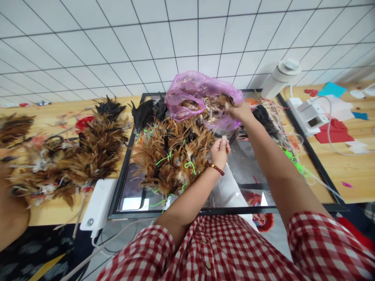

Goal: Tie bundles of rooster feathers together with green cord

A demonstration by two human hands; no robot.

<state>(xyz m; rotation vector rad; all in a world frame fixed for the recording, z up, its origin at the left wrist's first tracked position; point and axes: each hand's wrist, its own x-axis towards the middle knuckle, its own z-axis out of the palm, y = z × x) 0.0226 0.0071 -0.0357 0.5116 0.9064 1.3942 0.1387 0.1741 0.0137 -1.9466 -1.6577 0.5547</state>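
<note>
My left hand [220,151], a beaded bracelet on its wrist, is closed in a pinch around a small pale feather tuft [224,137]. Up and to the right, my right hand [241,112] reaches into the mouth of a thin purple plastic bag [193,84]. Its bent fingers close on loose brown feathers [215,104] there, and the fingertips are partly hidden. Left of my left hand spreads a large heap of brown feather bundles [175,152], some tied with bright green string [190,166]. Black feathers [143,115] stand at the heap's back left corner.
All this lies on a black-framed glass panel [181,212]. A white power strip [98,205] borders it at left, another person's arm [13,207] beyond. On the right are a white bottle [279,78], a white charger [312,117], red cloth [334,130] and green string [294,160].
</note>
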